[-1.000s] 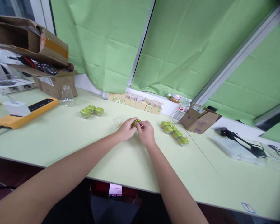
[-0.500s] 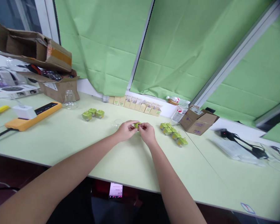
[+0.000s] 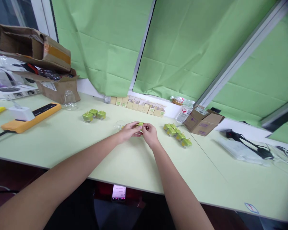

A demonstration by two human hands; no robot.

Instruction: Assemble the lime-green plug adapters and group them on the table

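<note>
Both my hands meet above the middle of the table around a small green lid [image 3: 140,124]. The fingers of my left hand [image 3: 129,131] are closed on its left side. My right hand [image 3: 150,134] pinches it from the right, and the fingers hide part of it. Just left of my left hand a clear plastic piece [image 3: 119,125] lies on the table, with something yellow beside it. To the right stand several small clear containers with green lids [image 3: 177,132]. A smaller group of green-lidded containers [image 3: 93,115] sits to the left.
Small cardboard boxes [image 3: 139,104] line the wall. At left are an orange power strip [image 3: 33,118], a clear jar [image 3: 70,100] and stacked cartons [image 3: 57,89]. Bottles [image 3: 184,113], an opened carton [image 3: 201,121] and black cables [image 3: 249,145] stand right. A lit phone [image 3: 119,193] lies below the table's front edge.
The green lid has been turned between my fingers, and its loop now points left. My left fingers have shifted beneath it. The whole view has moved slightly.
</note>
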